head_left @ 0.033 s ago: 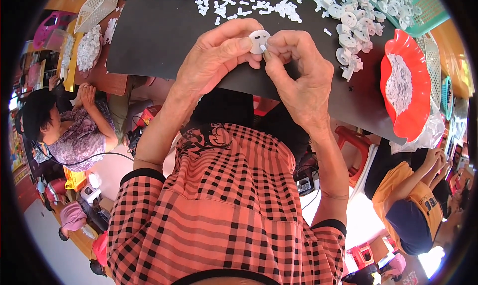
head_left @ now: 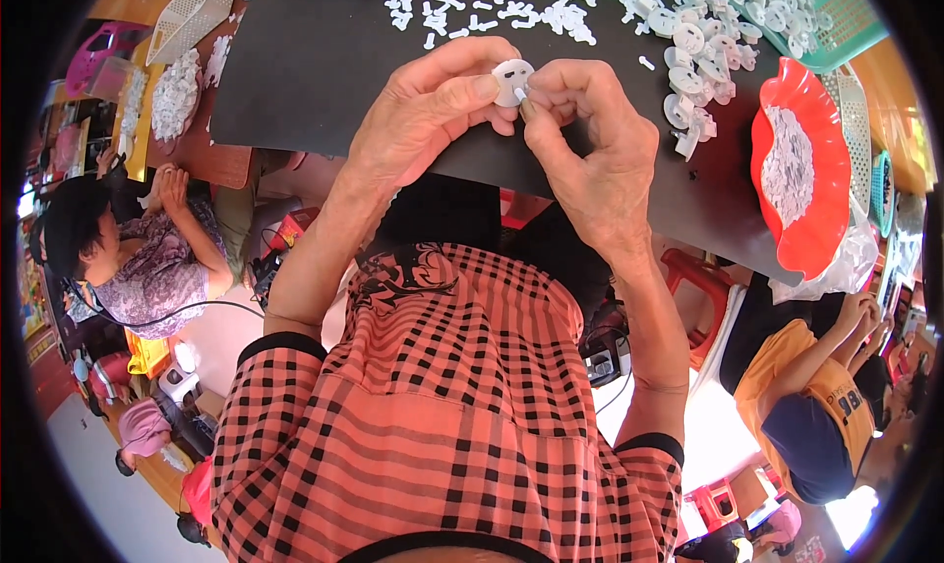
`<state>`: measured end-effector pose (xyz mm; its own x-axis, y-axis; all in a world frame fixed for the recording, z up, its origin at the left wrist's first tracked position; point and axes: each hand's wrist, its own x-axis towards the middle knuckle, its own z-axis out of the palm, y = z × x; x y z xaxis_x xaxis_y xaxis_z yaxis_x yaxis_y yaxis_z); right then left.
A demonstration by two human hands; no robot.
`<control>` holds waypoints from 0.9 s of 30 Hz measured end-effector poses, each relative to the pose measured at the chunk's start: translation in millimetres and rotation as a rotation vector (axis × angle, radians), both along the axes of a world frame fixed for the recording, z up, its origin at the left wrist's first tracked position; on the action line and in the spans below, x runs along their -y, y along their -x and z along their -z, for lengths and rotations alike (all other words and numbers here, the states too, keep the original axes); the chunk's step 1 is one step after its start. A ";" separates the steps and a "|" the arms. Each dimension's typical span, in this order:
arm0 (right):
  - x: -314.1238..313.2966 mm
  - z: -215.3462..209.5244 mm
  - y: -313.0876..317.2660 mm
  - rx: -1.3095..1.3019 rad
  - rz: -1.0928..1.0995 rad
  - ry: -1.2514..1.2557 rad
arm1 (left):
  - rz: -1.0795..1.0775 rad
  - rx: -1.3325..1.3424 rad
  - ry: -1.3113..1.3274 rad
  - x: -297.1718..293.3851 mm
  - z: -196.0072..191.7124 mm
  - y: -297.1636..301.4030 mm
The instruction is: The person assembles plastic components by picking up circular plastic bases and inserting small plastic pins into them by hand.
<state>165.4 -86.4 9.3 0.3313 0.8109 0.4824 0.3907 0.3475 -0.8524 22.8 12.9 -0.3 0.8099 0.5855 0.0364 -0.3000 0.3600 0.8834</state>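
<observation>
Above the table's near edge, my left hand grips a round white plastic disc with small dark slots, thumb on its face. Close against it on the right, my right hand pinches a small white plastic peg between thumb and fingertips. The peg's tip touches or nearly touches the disc's lower right part; which of the two I cannot tell. Beyond my hands, small loose white pieces are scattered on the black table top. A heap of similar round white parts lies to the right.
A red wavy-rimmed bowl of small white pieces stands at the right edge. Behind it is a green basket of round parts. A white basket and a white pile are at far left. Other people sit on both sides.
</observation>
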 end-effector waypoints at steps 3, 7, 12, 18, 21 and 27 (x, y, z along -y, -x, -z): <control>0.8 -0.8 -0.8 0.058 0.005 0.015 | 0.003 -0.007 -0.036 0.4 -0.6 1.1; 2.1 -4.7 -0.4 0.070 -0.014 0.003 | -0.009 -0.019 -0.056 2.1 0.3 -0.3; 3.7 -6.4 -0.4 0.010 -0.039 0.077 | -0.048 -0.067 -0.113 4.1 1.6 -0.5; 5.4 -9.7 -3.8 0.064 -0.067 0.088 | -0.081 -0.105 -0.198 7.8 1.8 -1.4; 5.9 -7.2 -3.7 0.014 -0.064 0.075 | -0.078 -0.138 -0.245 7.5 1.1 -0.6; 2.7 2.5 -0.7 -0.119 0.005 0.036 | 0.006 -0.010 0.067 4.9 -3.2 1.3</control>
